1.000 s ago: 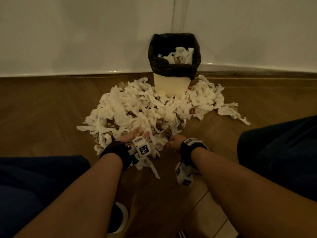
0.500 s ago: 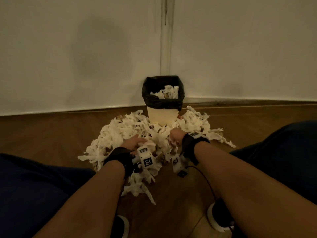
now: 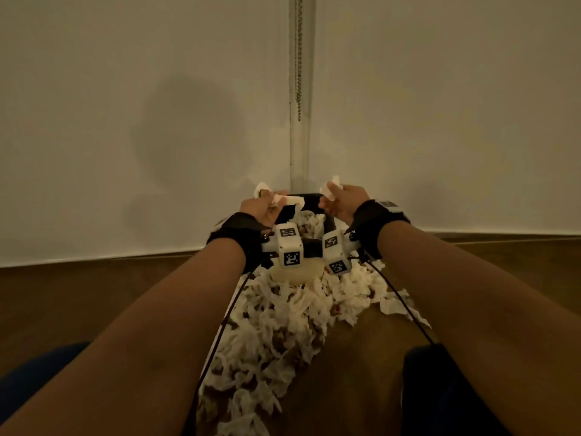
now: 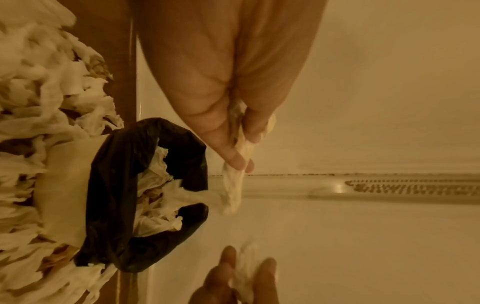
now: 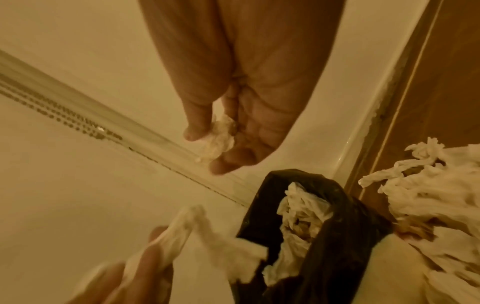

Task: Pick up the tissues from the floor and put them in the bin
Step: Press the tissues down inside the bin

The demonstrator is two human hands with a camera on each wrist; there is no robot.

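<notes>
above the bin (image 3: 309,199), both arms are stretched out, hands side by side. the left hand (image 3: 261,209) pinches a long twisted tissue (image 4: 233,185) between thumb and fingers, its tail drooping to the bin's mouth. the right hand (image 3: 344,199) has fingers curled round a small crumpled tissue (image 5: 218,139). the bin, lined with a black bag (image 4: 114,185), stands against the white wall (image 3: 125,121) and already holds tissues. a heap of tissues (image 3: 267,341) lies on the wooden floor (image 3: 78,294) all round the bin's foot, and the wrist cameras (image 3: 289,247) hide its front.
</notes>
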